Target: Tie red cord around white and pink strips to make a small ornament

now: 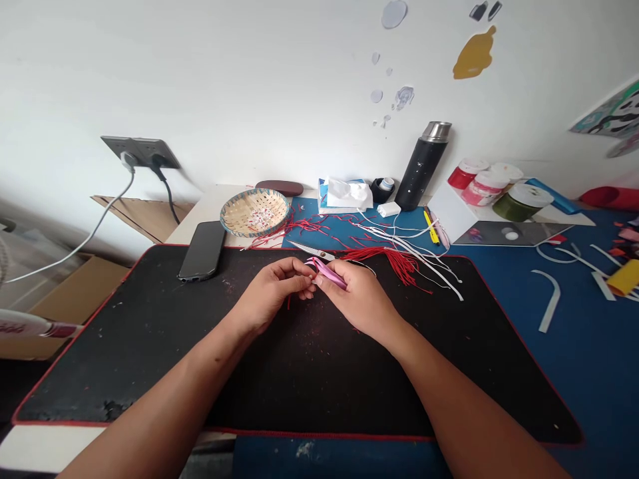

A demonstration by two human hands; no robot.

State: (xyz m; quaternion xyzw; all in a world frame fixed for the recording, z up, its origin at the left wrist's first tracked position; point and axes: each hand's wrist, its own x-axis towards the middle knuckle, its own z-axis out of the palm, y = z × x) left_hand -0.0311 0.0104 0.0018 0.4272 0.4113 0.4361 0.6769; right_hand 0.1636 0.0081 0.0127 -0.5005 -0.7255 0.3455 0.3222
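Note:
Over the middle of the black mat point(309, 379), my two hands meet at the fingertips. My left hand point(274, 291) is closed in a pinch; a short red cord point(288, 303) hangs below its fingers, and a tiny pale piece shows at the fingertips. Wrapped in my right hand point(357, 293) is a slim pink-purple hand tool point(330, 274), like tweezers or thread snips, its curved tips pointing toward my left fingers. Just beyond lies a pair of scissors point(314, 251), handles partly hidden. A bundle of red cords point(399, 264) rests right of my right hand.
Behind the mat are a woven basket point(230, 216) with small beads, a phone point(202, 251), a tissue pack point(344, 195) and a black thermos point(424, 166). White cords point(419, 249) spread at right, near several lidded jars point(522, 203).

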